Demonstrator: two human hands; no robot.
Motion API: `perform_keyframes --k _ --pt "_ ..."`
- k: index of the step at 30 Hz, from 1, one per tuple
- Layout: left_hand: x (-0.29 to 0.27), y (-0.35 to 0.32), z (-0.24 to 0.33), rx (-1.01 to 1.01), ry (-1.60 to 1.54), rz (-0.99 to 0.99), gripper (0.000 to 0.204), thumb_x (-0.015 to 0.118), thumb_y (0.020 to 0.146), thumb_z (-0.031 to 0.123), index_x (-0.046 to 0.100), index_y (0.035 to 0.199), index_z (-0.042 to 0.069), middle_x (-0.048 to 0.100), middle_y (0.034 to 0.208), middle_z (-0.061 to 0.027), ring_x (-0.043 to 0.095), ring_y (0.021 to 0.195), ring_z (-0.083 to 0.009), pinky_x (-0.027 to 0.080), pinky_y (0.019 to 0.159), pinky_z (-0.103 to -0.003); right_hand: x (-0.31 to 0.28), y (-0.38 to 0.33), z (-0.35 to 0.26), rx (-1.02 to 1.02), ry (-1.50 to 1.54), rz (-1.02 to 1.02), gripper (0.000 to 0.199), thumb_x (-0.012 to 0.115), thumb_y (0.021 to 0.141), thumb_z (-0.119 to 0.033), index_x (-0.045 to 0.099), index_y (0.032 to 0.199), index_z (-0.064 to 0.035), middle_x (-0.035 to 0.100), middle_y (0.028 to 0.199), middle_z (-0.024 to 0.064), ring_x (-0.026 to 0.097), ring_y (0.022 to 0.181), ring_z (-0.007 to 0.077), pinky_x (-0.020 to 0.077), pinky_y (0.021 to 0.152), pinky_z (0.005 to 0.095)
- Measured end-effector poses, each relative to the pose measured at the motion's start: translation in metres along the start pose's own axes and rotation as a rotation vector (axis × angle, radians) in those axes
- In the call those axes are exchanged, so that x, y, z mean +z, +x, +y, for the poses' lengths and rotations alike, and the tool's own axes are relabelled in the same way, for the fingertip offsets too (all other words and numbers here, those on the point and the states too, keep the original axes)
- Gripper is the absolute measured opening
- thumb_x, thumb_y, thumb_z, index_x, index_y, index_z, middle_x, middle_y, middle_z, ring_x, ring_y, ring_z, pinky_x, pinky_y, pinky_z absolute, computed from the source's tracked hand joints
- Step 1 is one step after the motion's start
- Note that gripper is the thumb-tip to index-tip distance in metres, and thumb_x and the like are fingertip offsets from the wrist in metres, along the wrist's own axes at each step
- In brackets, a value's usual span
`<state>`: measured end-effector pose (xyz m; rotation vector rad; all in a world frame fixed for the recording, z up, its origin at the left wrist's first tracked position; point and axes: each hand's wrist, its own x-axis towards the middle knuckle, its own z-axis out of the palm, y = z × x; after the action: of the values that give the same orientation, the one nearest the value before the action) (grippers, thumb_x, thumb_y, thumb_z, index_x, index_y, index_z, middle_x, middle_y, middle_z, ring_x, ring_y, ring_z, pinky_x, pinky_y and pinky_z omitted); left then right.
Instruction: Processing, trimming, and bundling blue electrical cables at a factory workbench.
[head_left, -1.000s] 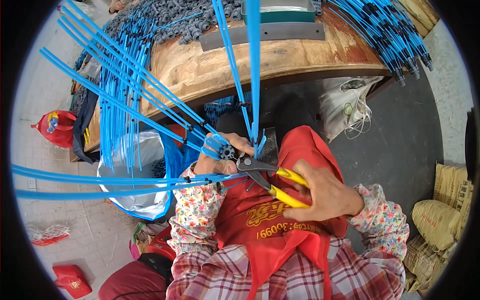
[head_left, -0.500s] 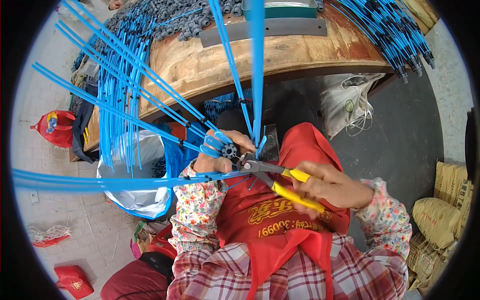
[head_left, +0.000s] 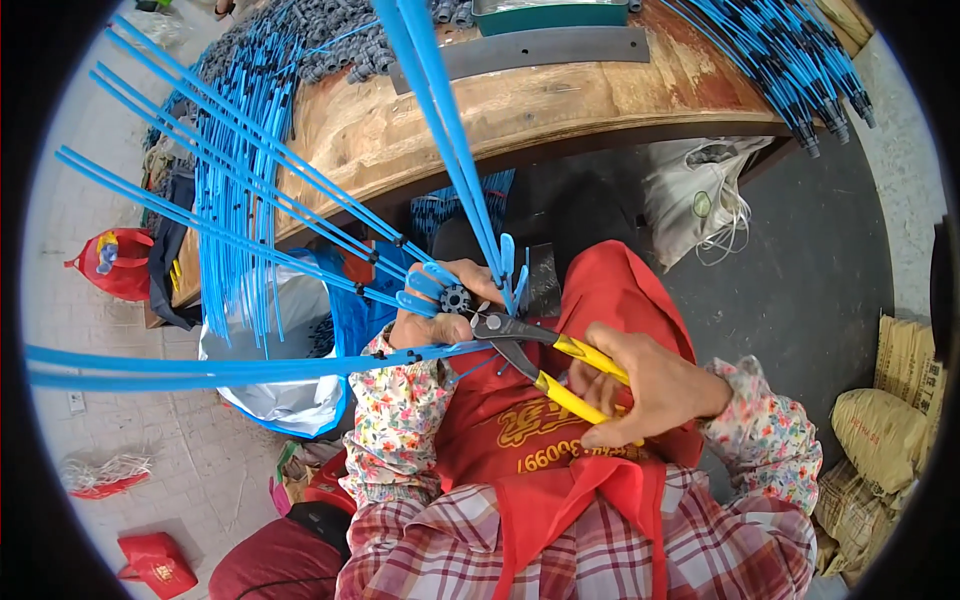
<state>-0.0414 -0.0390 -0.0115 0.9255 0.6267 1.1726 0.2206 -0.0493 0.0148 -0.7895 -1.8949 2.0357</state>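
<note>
My left hand [head_left: 415, 328] is closed on a bunch of long blue plastic rods. They fan out from it in pairs, some to the upper left [head_left: 270, 228], some straight up [head_left: 447, 120], some level to the left [head_left: 200, 370]. A black round toothed hub [head_left: 456, 299] and flat blue loop ends [head_left: 418, 303] show by the fingers. Yellow-handled cutting pliers [head_left: 568, 400] are in my right hand [head_left: 660, 378], thumb side on one handle and fingers between the two. The handles stand spread, and the dark jaws touch the bunch beside my left thumb.
On the curved wooden bench [head_left: 560, 100] lie a steel strip [head_left: 540, 55], grey fittings [head_left: 340, 45], a green tray [head_left: 550, 15] and black-jointed blue rods [head_left: 770, 70] at right. More blue rods [head_left: 240, 180] hang over its left side, above a white-lined bag [head_left: 290, 390].
The plier handles have spread apart, with my right fingers loosened around them. The upright blue rods have tipped to the left.
</note>
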Motion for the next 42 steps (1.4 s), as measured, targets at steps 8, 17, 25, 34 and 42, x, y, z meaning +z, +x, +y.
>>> perform_keyframes --k 8,17,25,34,42 --pt "-0.008 0.004 -0.002 0.127 0.283 -0.176 0.047 0.065 0.085 0.039 0.059 0.098 -0.006 0.061 0.08 -0.0103 0.056 0.068 -0.0148 0.044 0.059 -0.025 -0.01 0.004 0.009 0.253 0.753 -0.255 0.037 0.068 0.083 -0.021 0.042 0.102 -0.0027 0.059 0.087 0.0165 0.062 0.071 0.0233 0.0496 0.06 0.0302" --pt "0.003 -0.007 -0.008 -0.009 0.21 0.093 0.059 0.083 0.067 0.036 0.062 0.103 -0.005 0.065 0.085 -0.0102 0.061 0.074 -0.0146 0.048 0.067 -0.025 0.016 -0.002 0.001 -0.15 -0.968 0.52 0.053 0.069 0.081 -0.039 0.041 0.102 0.0001 0.056 0.085 0.02 0.059 0.067 0.035 0.045 0.057 0.04" --pt "-0.016 -0.003 -0.015 0.051 0.002 -0.084 0.049 0.081 0.071 0.03 0.06 0.1 -0.003 0.064 0.087 -0.0134 0.062 0.079 -0.0187 0.049 0.068 -0.027 0.008 0.001 0.002 0.004 0.226 -0.051 0.044 0.077 0.075 -0.015 0.042 0.1 -0.0034 0.056 0.091 0.0092 0.059 0.076 0.0156 0.0465 0.064 0.0309" --pt "-0.014 -0.003 -0.028 0.093 -0.193 -0.086 0.046 0.077 0.075 0.035 0.06 0.096 -0.003 0.064 0.085 -0.0169 0.064 0.075 -0.0233 0.053 0.069 -0.035 0.027 0.024 0.043 -0.217 0.238 -0.009 0.028 0.067 0.082 -0.007 0.045 0.099 -0.0028 0.056 0.094 0.0063 0.057 0.078 0.0104 0.0496 0.069 0.0263" --pt "-0.015 -0.004 -0.026 0.111 -0.001 -0.126 0.046 0.076 0.076 0.035 0.059 0.093 -0.004 0.063 0.08 -0.0171 0.062 0.071 -0.0212 0.051 0.064 -0.031 0.022 0.013 0.009 0.194 0.971 -0.264 0.029 0.051 0.096 -0.034 0.047 0.099 -0.005 0.059 0.093 0.0075 0.061 0.076 0.0136 0.0509 0.071 0.0285"
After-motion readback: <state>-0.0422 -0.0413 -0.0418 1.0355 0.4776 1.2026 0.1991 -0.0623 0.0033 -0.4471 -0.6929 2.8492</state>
